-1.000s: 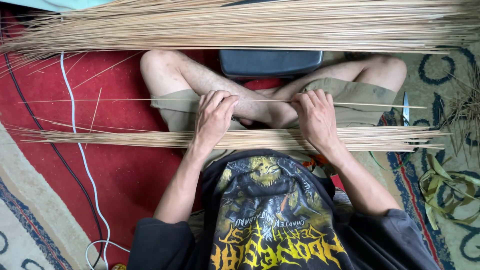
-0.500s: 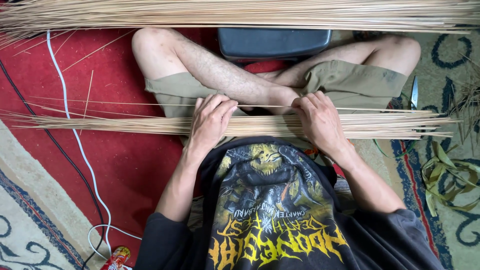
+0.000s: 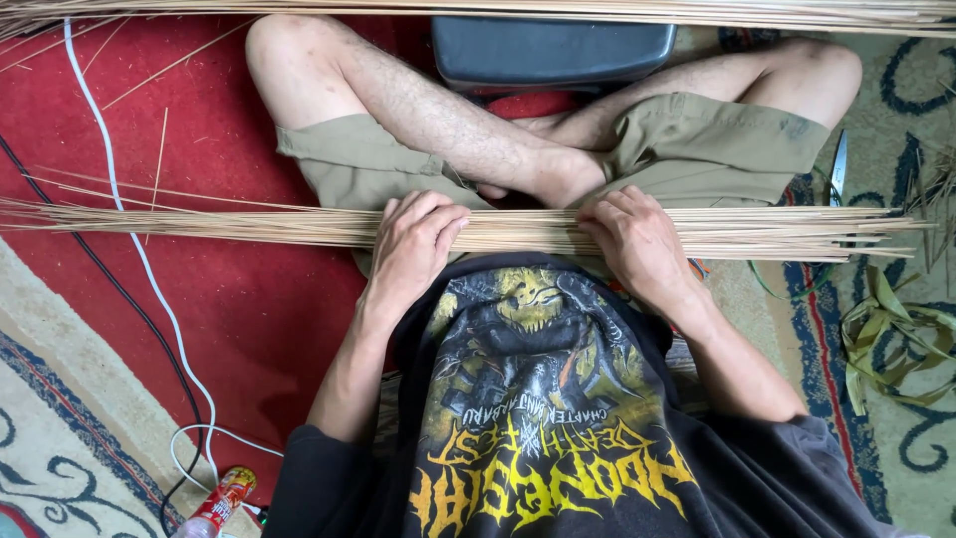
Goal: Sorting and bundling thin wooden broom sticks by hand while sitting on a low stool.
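Floor covering: red carpet (image 3: 249, 319) under the seated person, bordered left by a beige patterned rug (image 3: 60, 418) and right by a second patterned rug (image 3: 911, 130) with dark scrollwork. Person sits cross-legged in khaki shorts and a black printed shirt. Bundle of thin straw-coloured sticks (image 3: 518, 229) lies across the lap, running left to right well beyond both knees, ends resting over the carpet and the right rug. Left hand (image 3: 416, 244) lies palm-down on the bundle, fingers curled over its far edge, close together. Right hand (image 3: 637, 239) rests likewise on the bundle, fingers bent and pressing the sticks, narrow spread. Second, larger row of sticks (image 3: 697, 12) spans the top edge. Dark grey case (image 3: 553, 52) sits beyond the shins. White cable (image 3: 149, 289) and black cable (image 3: 90, 264) run down the carpet; a bottle with red label (image 3: 214, 503) lies near the bottom edge. Green leaf strips (image 3: 886, 339) lie on the right rug; knife blade (image 3: 838, 169) beside the right knee.
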